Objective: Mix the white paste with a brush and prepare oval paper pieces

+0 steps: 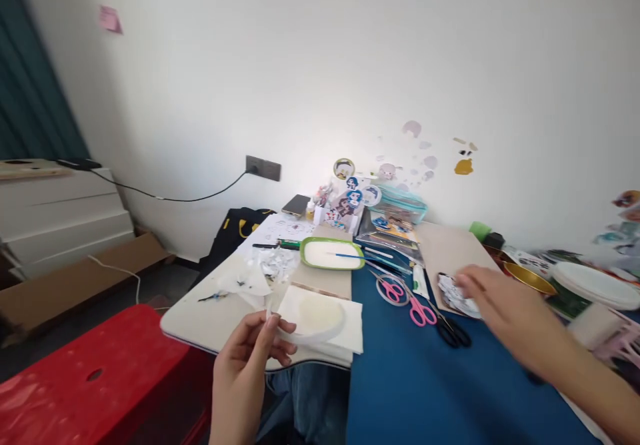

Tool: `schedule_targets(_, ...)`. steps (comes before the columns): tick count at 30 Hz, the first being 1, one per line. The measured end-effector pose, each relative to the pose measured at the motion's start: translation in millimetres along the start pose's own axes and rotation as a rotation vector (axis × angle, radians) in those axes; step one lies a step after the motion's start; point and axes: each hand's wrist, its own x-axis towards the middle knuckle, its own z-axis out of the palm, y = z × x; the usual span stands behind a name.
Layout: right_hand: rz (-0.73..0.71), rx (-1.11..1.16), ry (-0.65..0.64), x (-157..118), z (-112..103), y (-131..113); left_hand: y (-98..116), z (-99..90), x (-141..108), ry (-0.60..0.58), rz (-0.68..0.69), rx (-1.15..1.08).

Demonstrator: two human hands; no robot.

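My left hand (260, 348) is closed at the table's front edge, its thumb and fingers pinching a thin white curved strip (317, 337). The strip bows to the right above a folded white sheet (354, 328) that carries a pale yellowish round patch (320, 315). Over on the right, my right hand (493, 292) reaches across a small heap of black-and-white paper pieces (453, 292) on a beige board (445, 242). Motion blurs its fingers, so I cannot tell whether they hold anything.
A green-rimmed dish (333, 254) with white contents has a thin blue brush (350, 256) across it. Pink-handled scissors (423, 313) and black-handled scissors (453, 332) lie on the blue mat (400, 378). Paper scraps (277, 263) are at left. A red stool (100, 358) stands beside the table.
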Motion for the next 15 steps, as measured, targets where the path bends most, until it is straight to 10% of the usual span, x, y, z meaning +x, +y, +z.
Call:
schedule_targets(6, -0.361, 0.248, -0.373, 81.7, 51.8, -150.4, -0.2, -49.7, 56.3, 0.258, 0.116, -0.088)
schedule_targets(15, -0.12, 0.049, -0.466, 270.6, 140.1, -278.2, 2.7, -62.9, 83.3, 0.273, -0.047, -0.24)
